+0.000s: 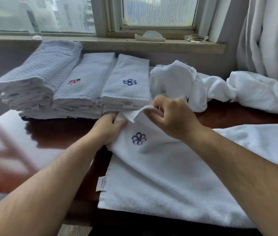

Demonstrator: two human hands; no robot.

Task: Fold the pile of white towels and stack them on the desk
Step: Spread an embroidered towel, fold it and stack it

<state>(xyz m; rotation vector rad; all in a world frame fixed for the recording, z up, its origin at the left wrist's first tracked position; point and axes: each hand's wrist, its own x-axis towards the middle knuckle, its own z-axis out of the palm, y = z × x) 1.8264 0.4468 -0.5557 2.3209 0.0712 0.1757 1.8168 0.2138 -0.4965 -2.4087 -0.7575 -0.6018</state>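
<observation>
1. A white terry towel (pixel 160 176) lies partly spread on the near right part of a dark, glossy wooden table (pixel 58 133). Its near edge runs along the table's front, and its right side goes out of view.
2. The towel looks thick and soft. A dark blue, flower-like emblem (pixel 138 138) is stitched near its far end, and a small white label (pixel 101 183) with red print sticks out at its near left edge.
3. The left hand (pixel 108 128) grips the towel's far left edge, thumb on top and fingers curled under the cloth.
4. The right hand (pixel 170 116), just beside it, pinches a raised corner of the same towel between thumb and curled fingers. The corner is lifted off the table.
5. Behind the hands, three stacks of folded white towels stand side by side, touching. The left stack (pixel 37 77) has a ribbed weave, the middle stack (pixel 85 80) shows a red emblem on top, and the right stack (pixel 128 82) shows a blue one.
6. Right of the stacks, a pile of loose towels (pixel 220 89), crumpled and white, lies along the table's far right.
7. A windowsill (pixel 100 42) runs behind everything, and a white curtain (pixel 267 36) hangs at the right.
</observation>
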